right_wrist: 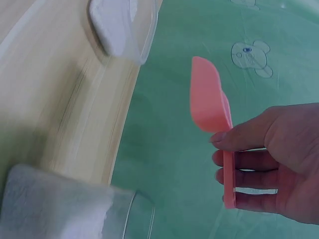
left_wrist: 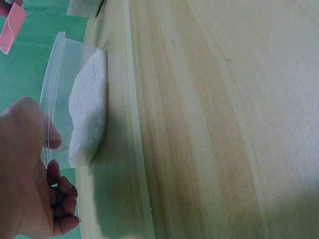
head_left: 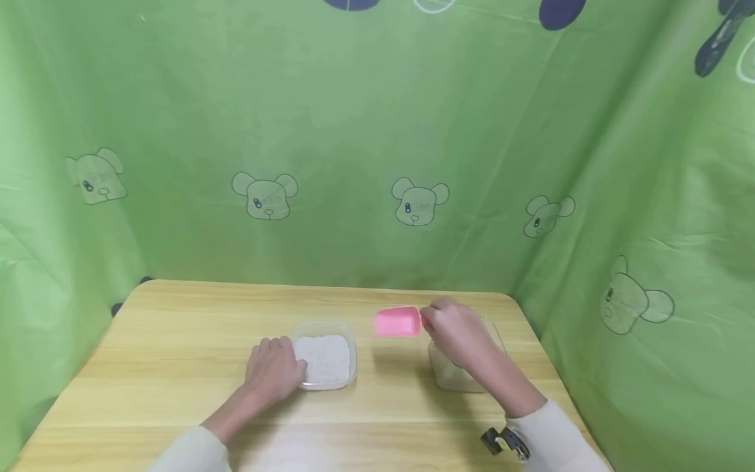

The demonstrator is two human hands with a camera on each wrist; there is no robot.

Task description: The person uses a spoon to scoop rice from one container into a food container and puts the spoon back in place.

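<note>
On the table, my left hand point(head_left: 276, 370) grips the near-left rim of a clear plastic container point(head_left: 352, 334). White powdery material point(head_left: 324, 357) lies in it, heaped in a slope against one wall in the left wrist view. A pink scoop point(head_left: 398, 322) hangs in the air between two containers. My right hand point(head_left: 460, 331) holds it by the handle, thumb near the bowl and fingers wrapped along the grip, as the right wrist view shows. Below that hand stands a second clear container point(right_wrist: 119, 219) with whitish contents, partly covered by the hand in the head view.
The light wooden table point(head_left: 177, 367) has rounded far corners. A green curtain point(head_left: 330, 131) with printed bear faces hangs behind it and along both sides. A small dark device point(head_left: 504, 442) sits at the right sleeve cuff.
</note>
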